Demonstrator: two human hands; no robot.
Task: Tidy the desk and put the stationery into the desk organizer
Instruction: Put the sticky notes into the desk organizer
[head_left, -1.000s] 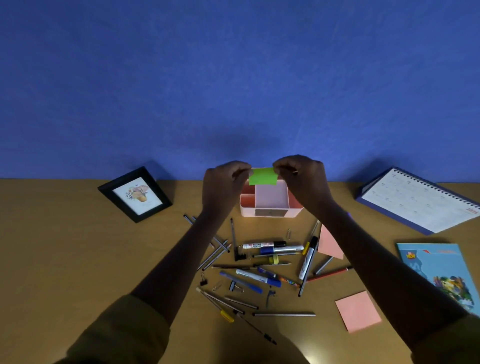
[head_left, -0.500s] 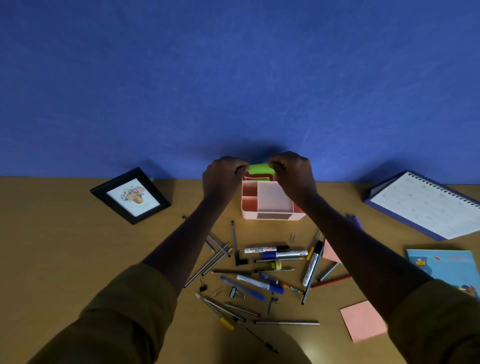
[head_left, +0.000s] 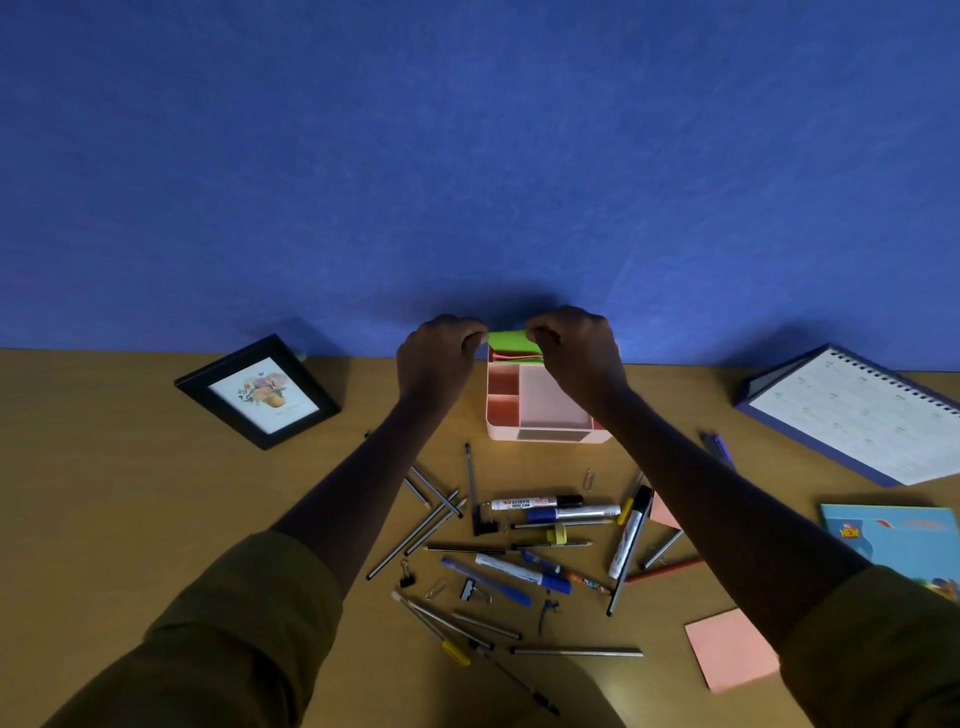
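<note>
A pink desk organizer (head_left: 550, 434) stands at the back of the wooden desk, against the blue wall. Both hands hold a green sticky-note pad (head_left: 508, 340) over its rear compartment, where pink notes show beneath. My left hand (head_left: 439, 353) pinches the pad's left end and my right hand (head_left: 574, 348) pinches its right end. Several pens, pencils and markers (head_left: 556, 512) lie scattered in front of the organizer, with binder clips and paper clips among them. A pink sticky-note pad (head_left: 730, 652) lies at the front right.
A black picture frame (head_left: 257, 392) lies at the left. A spiral desk calendar (head_left: 852, 410) sits at the right, and a blue booklet (head_left: 898, 540) lies nearer me. Another pink note (head_left: 664, 513) is half hidden under my right forearm.
Both hands have carried the green pad away from me and down, from above the organizer's middle to its rear compartment. The camera has tilted slightly.
</note>
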